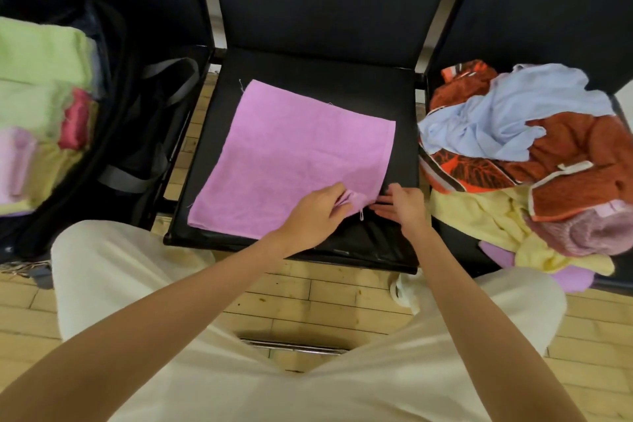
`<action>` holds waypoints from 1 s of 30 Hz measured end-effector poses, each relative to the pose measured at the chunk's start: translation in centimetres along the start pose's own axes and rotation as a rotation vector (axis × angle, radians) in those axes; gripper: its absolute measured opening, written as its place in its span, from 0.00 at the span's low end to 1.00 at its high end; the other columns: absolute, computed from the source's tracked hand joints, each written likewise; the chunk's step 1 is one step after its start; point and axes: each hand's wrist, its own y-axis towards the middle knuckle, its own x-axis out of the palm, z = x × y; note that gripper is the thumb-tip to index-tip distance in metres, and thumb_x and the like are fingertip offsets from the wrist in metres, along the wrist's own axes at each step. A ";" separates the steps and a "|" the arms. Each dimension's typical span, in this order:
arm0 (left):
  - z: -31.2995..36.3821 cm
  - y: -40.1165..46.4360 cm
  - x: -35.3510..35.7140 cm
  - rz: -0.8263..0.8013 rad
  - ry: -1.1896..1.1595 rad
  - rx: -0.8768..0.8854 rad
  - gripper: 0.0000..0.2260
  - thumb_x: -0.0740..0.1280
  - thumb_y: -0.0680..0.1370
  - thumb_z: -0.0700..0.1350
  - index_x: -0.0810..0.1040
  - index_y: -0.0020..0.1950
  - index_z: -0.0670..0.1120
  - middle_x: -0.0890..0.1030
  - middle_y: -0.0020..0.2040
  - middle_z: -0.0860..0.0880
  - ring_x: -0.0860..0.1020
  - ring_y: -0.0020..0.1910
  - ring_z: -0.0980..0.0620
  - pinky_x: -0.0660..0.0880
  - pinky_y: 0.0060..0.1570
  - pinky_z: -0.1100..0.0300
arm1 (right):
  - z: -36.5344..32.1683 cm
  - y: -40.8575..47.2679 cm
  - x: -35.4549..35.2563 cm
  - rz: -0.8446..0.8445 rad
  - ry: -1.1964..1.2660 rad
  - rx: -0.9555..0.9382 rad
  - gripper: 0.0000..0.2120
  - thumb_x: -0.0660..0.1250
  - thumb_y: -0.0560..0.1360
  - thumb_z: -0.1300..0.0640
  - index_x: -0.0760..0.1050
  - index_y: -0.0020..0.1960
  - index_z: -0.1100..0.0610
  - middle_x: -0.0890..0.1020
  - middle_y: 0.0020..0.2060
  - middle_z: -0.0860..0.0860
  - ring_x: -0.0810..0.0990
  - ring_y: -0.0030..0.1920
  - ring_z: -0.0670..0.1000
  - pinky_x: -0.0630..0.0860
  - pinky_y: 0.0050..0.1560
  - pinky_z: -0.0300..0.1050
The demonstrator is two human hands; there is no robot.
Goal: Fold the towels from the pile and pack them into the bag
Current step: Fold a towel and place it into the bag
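On the middle chair seat (394, 86) lies the pink towel (291, 161), spread flat, one layer, slightly skewed to the seat edges. Left hand (313, 216) has fingers curled, pinching the bunched near-right corner of the towel; right hand (402, 207) sits just beside that corner with fingers extended toward it, looks like straightening the hem, can't confirm it actually holds cloth. Handling call: thin terry, light, fully limp, no stiffness, so it will sag and crease wherever it's unsupported; loose threads at the corners suggest frayed hems. Best grip is at two corners along one edge, lift and carry over to the opposite edge, then smooth flat on the seat. Bag (113, 134) is on the left chair, open, with folded towels (37, 79) already stacked inside (green, pale yellow, pink, a red one); its straps (171, 79) drape toward the middle seat, possible snag on transfer. Pile (520, 154) of unfolded towels sits on the right chair, blue, rust-orange, yellow, mauve, some hanging over the front edge, close to the working seat but not touching the pink towel. Nothing is on top of the towel itself.
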 end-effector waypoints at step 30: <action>-9.2 -5.4 -8.8 -0.042 -0.568 -0.557 0.11 0.69 0.62 0.43 0.66 0.28 0.47 0.67 0.31 0.47 0.71 0.35 0.47 0.77 0.48 0.45 | -8.8 3.6 15.3 0.064 -0.022 -0.332 0.04 0.62 0.76 0.67 0.70 0.45 0.59 0.75 0.29 0.54 0.73 0.23 0.47 0.72 0.24 0.38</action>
